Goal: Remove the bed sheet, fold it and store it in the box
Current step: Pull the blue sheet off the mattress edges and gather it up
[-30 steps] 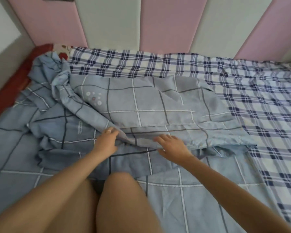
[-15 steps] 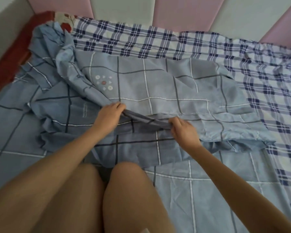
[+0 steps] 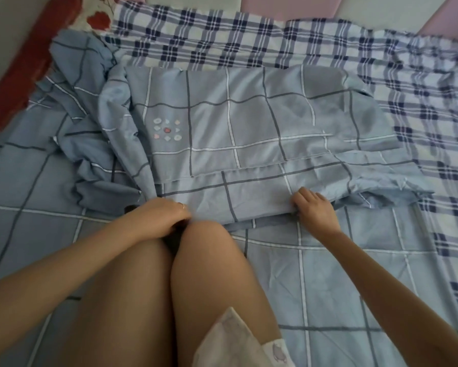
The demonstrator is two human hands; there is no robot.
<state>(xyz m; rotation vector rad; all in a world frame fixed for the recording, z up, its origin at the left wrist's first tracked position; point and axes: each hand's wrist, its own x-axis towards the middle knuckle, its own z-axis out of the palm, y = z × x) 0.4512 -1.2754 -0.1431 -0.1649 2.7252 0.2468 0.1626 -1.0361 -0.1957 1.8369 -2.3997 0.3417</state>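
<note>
1. The bed sheet (image 3: 249, 133) is lying just beyond the knees (image 3: 204, 234). Its near edge has been drawn back to them within the last second, flattening one fold.
2. The right hand (image 3: 315, 210) is pinching that edge to the right of the knees. The left hand (image 3: 164, 218) is curling over it beside them, fingertips hidden.
3. Beyond the knees to the left, cloth is still bunching, so more folding is waiting. No box is showing.

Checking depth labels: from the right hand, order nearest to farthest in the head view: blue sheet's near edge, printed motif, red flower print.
1. The blue sheet edge, gripped by the right hand.
2. The printed motif, farther up-left.
3. The red flower print, far left corner.
</note>
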